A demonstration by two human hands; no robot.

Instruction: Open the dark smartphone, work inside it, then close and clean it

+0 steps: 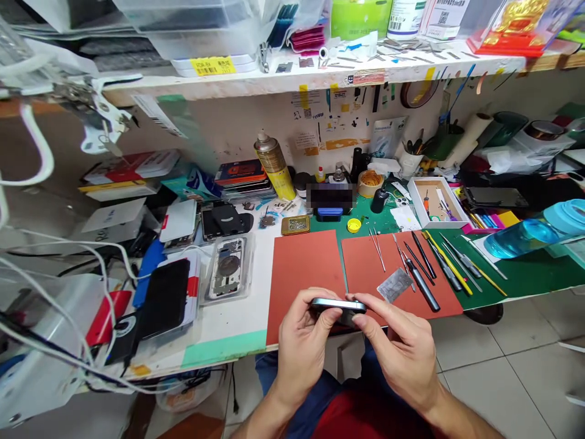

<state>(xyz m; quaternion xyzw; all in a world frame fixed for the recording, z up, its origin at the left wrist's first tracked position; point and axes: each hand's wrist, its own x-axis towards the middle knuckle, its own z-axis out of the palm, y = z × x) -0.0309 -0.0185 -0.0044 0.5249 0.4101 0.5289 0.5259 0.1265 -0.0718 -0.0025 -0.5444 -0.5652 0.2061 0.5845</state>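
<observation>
A smartphone (339,304) is held edge-up in front of me, just over the front edge of the bench. Its light metal side faces me, and most of its faces are hidden by the angle and my fingers. My left hand (301,341) grips one end, thumb on the near side and fingers behind. At the other end, my right hand (402,347) pinches it between thumb and forefinger. Beneath and beyond lie two reddish-brown mats (304,262). A thin grey metal sheet (395,285) rests on the right mat, close to my right hand.
Tweezers (377,249), a dark-handled screwdriver (423,285) and several slim tools lie at right. An opened phone housing (228,266) sits in a clear tray at left, near a black phone (165,297). A spray can (275,164) stands behind. A blue water bottle (525,235) lies tilted at right.
</observation>
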